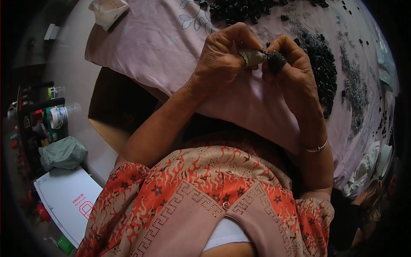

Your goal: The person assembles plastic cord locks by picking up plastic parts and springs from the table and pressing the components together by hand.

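Observation:
My left hand and my right hand meet above the near edge of the cloth, both closed in a pinch. Between their fingertips is a small black piece, mostly hidden by the fingers. A pale green wrap covers a digit of my left hand, and a dark wrap covers the thumb of my right. Beside my right hand lies a heap of small black plastic pieces, with small silvery metal springs along its edge.
More black pieces are heaped at the far side of the pink cloth. A second strip of springs lies to the right. An open cardboard box stands under the left edge. A white carton is at lower left. Another person's arm shows at lower right.

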Demonstrator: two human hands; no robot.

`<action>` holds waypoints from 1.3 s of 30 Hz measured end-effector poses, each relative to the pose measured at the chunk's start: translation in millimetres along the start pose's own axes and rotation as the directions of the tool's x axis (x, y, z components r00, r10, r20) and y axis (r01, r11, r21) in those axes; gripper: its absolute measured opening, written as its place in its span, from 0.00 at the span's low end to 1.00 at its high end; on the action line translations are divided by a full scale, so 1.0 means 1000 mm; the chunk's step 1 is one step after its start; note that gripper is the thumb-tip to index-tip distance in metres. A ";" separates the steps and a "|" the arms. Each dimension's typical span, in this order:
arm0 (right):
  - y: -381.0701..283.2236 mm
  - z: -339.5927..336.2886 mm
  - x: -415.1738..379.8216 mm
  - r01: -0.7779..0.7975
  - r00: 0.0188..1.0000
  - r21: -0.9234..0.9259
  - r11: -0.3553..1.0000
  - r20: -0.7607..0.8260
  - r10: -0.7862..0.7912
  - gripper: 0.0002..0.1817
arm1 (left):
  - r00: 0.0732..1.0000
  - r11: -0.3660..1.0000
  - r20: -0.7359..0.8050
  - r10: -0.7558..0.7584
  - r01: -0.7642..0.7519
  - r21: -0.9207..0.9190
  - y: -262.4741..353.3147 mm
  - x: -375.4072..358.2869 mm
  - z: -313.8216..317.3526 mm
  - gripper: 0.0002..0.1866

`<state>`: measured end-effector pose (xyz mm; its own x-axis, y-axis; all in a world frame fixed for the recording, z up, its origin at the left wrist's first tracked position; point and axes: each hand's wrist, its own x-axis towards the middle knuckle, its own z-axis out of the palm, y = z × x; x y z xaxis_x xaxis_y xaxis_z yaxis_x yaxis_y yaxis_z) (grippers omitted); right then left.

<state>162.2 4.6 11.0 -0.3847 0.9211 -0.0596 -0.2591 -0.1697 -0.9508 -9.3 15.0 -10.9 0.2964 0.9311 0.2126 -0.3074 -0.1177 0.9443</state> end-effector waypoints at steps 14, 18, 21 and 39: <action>0.005 -0.006 0.004 -0.002 1.000 0.156 0.988 0.008 0.001 0.04 | 0.994 0.984 -0.014 -0.107 0.104 -0.146 0.004 0.001 0.005 0.03; 0.004 -0.003 0.003 -0.015 1.000 0.151 0.988 -0.003 0.015 0.03 | 0.993 0.985 -0.039 -0.113 0.107 -0.138 0.004 0.001 0.005 0.03; 0.002 -0.005 0.003 -0.034 0.999 0.087 0.996 -0.006 0.035 0.03 | 0.992 0.986 -0.040 -0.119 0.114 -0.122 0.005 0.001 0.005 0.03; -0.003 0.001 -0.001 0.004 0.998 -0.250 0.968 -0.060 -0.020 0.02 | 0.997 0.982 -0.029 -0.066 0.070 0.174 0.003 -0.002 0.005 0.03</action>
<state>162.8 3.8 14.1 -0.3253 0.9438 -0.0588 -0.0309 -0.0727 -0.9969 -5.8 11.4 -7.3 0.2894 0.9466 0.1425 -0.1240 -0.1106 0.9861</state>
